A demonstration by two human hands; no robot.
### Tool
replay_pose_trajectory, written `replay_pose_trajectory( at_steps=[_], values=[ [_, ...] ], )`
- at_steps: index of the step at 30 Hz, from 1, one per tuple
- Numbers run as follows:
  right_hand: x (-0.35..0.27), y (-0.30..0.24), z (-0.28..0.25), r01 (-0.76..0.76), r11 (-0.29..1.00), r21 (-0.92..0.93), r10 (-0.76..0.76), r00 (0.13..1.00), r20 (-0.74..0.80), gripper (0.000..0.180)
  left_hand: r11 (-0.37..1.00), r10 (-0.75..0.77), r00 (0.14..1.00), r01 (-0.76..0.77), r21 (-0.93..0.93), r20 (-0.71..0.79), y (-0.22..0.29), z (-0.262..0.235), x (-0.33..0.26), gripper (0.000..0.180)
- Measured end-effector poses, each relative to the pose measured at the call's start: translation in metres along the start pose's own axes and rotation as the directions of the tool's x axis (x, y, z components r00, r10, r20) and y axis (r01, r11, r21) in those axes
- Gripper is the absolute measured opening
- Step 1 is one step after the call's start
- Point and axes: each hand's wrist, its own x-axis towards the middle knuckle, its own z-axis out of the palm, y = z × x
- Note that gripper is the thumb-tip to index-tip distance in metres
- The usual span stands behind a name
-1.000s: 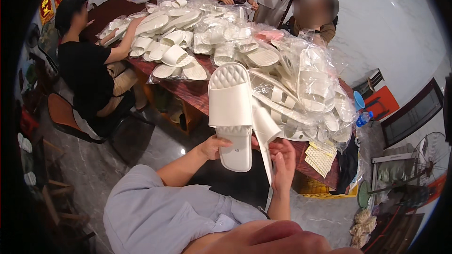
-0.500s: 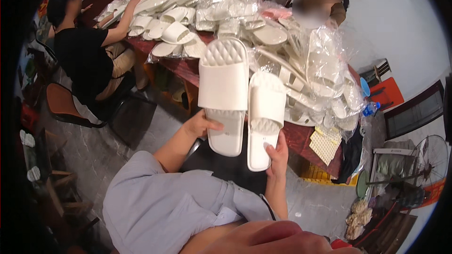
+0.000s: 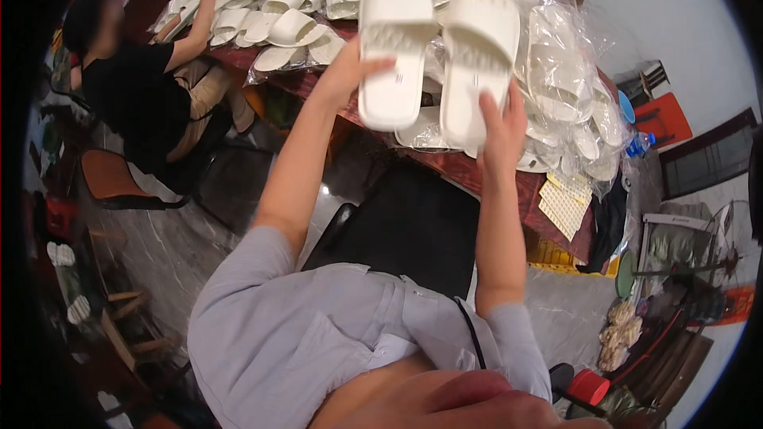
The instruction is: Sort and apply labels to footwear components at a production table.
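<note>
Two white slide slippers are held up side by side over the table's near edge, heels toward me. My left hand [image 3: 350,75] is closed on the heel end of the left slipper [image 3: 391,87], its thumb lying across the insole. The right slipper [image 3: 467,103] is gripped at its heel by my right hand [image 3: 502,123], thumb on top. Both arms are stretched forward. Behind the slippers spreads a pile of white slippers [image 3: 294,28], many in clear plastic bags [image 3: 560,63]; the held pair hides part of it.
The dark red table [image 3: 528,202] carries the pile. Yellow sticker sheets [image 3: 566,205] hang at its right corner, above a yellow crate [image 3: 556,258]. A black chair [image 3: 397,226] stands before me. A co-worker in black [image 3: 131,79] sits at the left, near a brown chair [image 3: 119,173].
Both hands have pushed the slippers forward and up, away from my body toward the pile, and the pair has moved slightly right. The slippers are a little farther apart.
</note>
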Motion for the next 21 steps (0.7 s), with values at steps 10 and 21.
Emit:
replay_pose_trajectory(
  at_steps=[10,21],
  values=[
    [0.017,0.056,-0.003,0.286,0.655,-0.7,-0.225,0.957,0.181,0.048,0.628,-0.035,0.997,-0.032,0.778,0.07,-0.071,-0.028,0.113,0.068],
    [-0.051,0.037,-0.013,0.537,0.55,-0.64,-0.4,0.841,0.363,0.028,0.551,0.065,0.998,-0.016,0.834,-0.024,-0.076,-0.038,0.103,0.056]
  ],
)
